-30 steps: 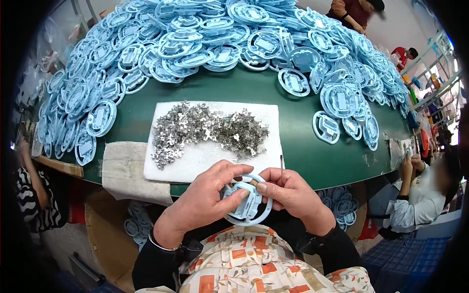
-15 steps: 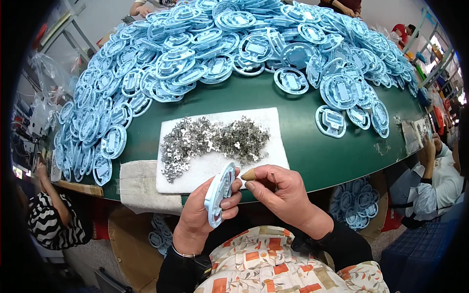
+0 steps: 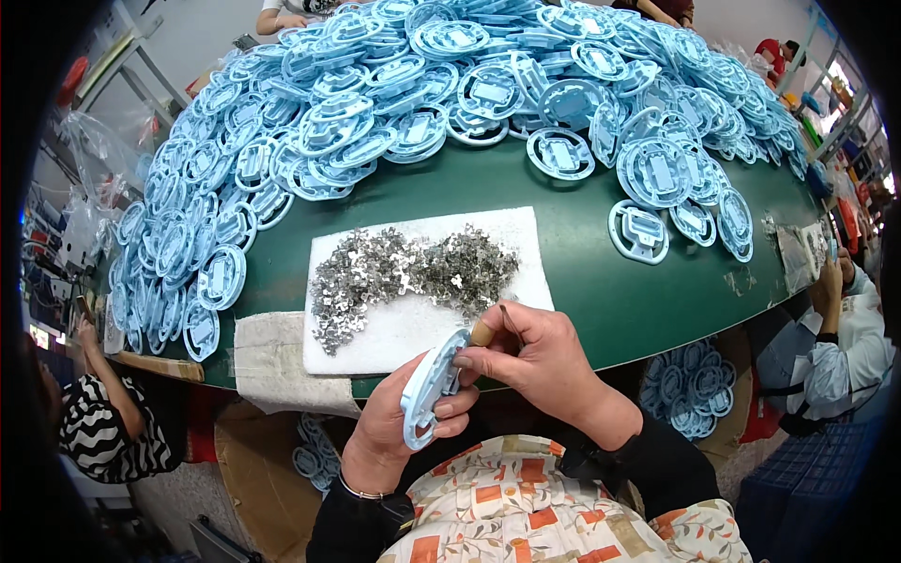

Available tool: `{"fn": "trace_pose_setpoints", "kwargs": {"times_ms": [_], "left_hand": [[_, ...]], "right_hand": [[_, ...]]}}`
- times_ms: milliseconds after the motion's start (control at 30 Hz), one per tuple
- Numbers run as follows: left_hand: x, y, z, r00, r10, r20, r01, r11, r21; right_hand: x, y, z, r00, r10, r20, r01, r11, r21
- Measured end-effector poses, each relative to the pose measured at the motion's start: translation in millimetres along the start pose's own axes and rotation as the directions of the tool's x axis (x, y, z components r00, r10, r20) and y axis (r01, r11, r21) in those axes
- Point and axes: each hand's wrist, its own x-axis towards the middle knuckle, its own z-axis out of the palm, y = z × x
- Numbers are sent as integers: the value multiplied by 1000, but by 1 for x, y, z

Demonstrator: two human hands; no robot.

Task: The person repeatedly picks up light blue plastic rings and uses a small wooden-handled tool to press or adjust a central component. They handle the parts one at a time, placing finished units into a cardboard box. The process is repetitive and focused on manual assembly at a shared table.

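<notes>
Tilted up on its edge, a light-blue round plastic part [image 3: 434, 387] with moulded ribs sits in my left hand [image 3: 383, 427], whose fingers wrap round it. My right hand [image 3: 544, 361] has its thumb and index finger pinched together at the upper inner side of that part. A tan cover [image 3: 482, 332] is on the index fingertip. A thin dark strip [image 3: 511, 324] sticks out between the right fingers; whatever lies at the fingertips is hidden. Just beyond my hands, many small silvery metal clips [image 3: 465, 272] lie heaped on a white foam board [image 3: 413, 347].
A large pile of similar blue parts [image 3: 404, 89] covers the far and left side of the green table [image 3: 582, 300]. A folded pale cloth [image 3: 286, 361] hangs over the near edge. Below stand cardboard boxes [image 3: 253, 479] with more parts. Other people sit at left, right and far side.
My right hand has moved left and closer, its fingertips now against the blue part. The left hand has shifted slightly, still holding the part.
</notes>
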Motion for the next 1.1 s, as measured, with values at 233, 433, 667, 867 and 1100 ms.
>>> {"fn": "trace_pose_setpoints", "kwargs": {"times_ms": [233,433,667,867,1100], "left_hand": [[-13,0,-8,1000,12,25,-13,998,58],[-32,8,-20,993,111,27,-114,954,277],[-54,12,-35,989,148,-19,-136,943,303],[-72,23,-31,981,152,-124,-99,929,356],[-79,31,-32,979,156,-133,-91,913,398]], "right_hand": [[5,7,-12,987,135,90,-145,983,113],[15,-9,-4,975,196,101,-193,981,-36],[62,-9,53,956,-171,238,269,835,-480],[83,0,89,922,-237,307,384,662,-643],[81,-2,90,917,-137,375,385,550,-741]]}}
